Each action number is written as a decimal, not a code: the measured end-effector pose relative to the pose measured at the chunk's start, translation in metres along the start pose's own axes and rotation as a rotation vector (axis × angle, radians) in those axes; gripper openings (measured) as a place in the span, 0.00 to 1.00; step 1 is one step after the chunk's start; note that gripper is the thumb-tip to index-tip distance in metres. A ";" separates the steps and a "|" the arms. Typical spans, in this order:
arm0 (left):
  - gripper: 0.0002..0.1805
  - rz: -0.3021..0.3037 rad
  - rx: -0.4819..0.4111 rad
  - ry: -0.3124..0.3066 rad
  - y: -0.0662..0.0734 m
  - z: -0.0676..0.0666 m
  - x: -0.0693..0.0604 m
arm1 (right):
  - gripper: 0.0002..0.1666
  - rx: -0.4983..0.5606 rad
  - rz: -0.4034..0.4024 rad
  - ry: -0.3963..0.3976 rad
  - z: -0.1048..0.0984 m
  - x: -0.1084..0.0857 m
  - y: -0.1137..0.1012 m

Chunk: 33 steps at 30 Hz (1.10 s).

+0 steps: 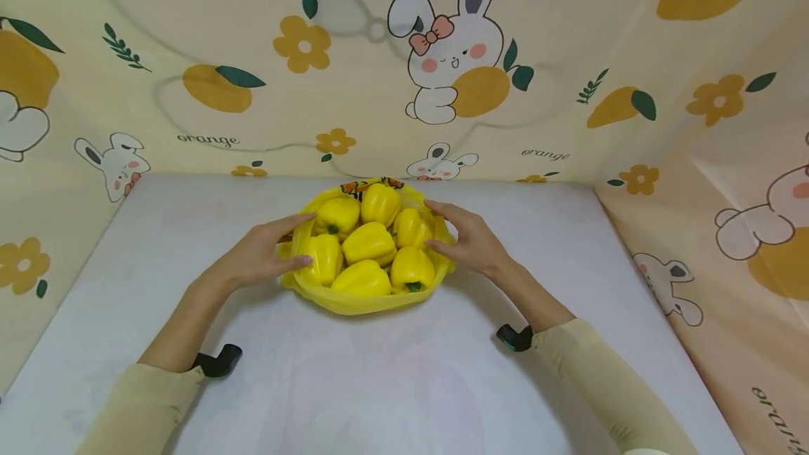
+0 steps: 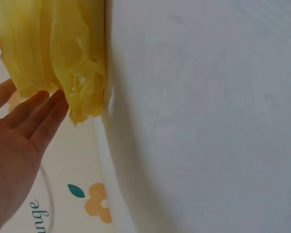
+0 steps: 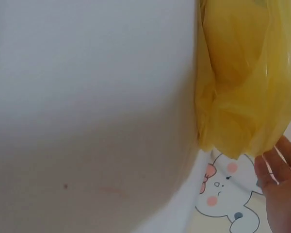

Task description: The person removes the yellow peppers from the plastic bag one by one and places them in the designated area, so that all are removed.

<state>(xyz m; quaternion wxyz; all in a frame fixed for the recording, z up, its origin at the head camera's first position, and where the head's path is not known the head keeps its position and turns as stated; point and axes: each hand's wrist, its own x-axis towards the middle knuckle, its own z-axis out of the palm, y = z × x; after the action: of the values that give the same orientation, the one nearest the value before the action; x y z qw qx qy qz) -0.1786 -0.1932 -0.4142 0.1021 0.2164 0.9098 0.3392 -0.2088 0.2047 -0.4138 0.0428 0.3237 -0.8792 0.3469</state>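
Observation:
Several yellow bell peppers [image 1: 369,243] lie together in a yellow plastic bag [image 1: 354,306], its mouth spread wide around them. At the bag's left side is my left hand [image 1: 259,255], thumb and fingers spread, the tips at the rim. My right hand [image 1: 470,237] is at the right side in much the same pose. In the left wrist view, nearly straight fingers of the left hand [image 2: 19,145] touch the outside of the crinkled bag [image 2: 77,58]. Loosely extended fingers of the right hand [image 3: 283,179] meet the bag [image 3: 242,111] in the right wrist view.
The bag rests on a white tabletop [image 1: 379,385], toward its far edge. Behind it hangs a cream cloth [image 1: 354,104] printed with rabbits and oranges, which also runs along both sides. A black wrist mount [image 1: 218,361] sits at the left cuff, another [image 1: 515,337] at the right.

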 end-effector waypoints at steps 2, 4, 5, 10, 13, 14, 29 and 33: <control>0.46 -0.002 0.003 -0.006 -0.001 0.001 0.001 | 0.39 -0.021 0.032 -0.012 0.002 0.001 -0.001; 0.46 0.002 0.005 -0.010 -0.001 0.002 0.001 | 0.39 -0.041 0.067 -0.032 0.004 0.003 -0.002; 0.46 0.007 0.006 -0.012 -0.001 0.002 0.002 | 0.39 -0.048 0.087 -0.043 0.004 0.004 -0.003; 0.43 0.033 0.001 -0.016 0.000 0.002 0.003 | 0.40 -0.075 0.182 -0.095 0.009 0.009 -0.006; 0.43 0.037 0.004 -0.016 0.000 0.002 0.004 | 0.39 -0.083 0.221 -0.108 0.012 0.012 -0.007; 0.43 0.035 0.002 -0.017 0.000 0.002 0.004 | 0.40 -0.085 0.229 -0.109 0.014 0.012 -0.007; 0.40 0.003 -0.018 -0.015 0.001 0.005 0.003 | 0.48 -0.148 0.307 -0.157 0.021 0.026 -0.012; 0.40 0.003 -0.010 -0.015 0.000 0.005 0.004 | 0.50 -0.147 0.349 -0.164 0.023 0.033 -0.012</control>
<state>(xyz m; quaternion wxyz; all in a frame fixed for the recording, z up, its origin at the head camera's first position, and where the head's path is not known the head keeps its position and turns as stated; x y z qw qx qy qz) -0.1809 -0.1884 -0.4178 0.1095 0.2196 0.9070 0.3423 -0.2237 0.1659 -0.4144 -0.0659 0.1896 -0.9455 0.2563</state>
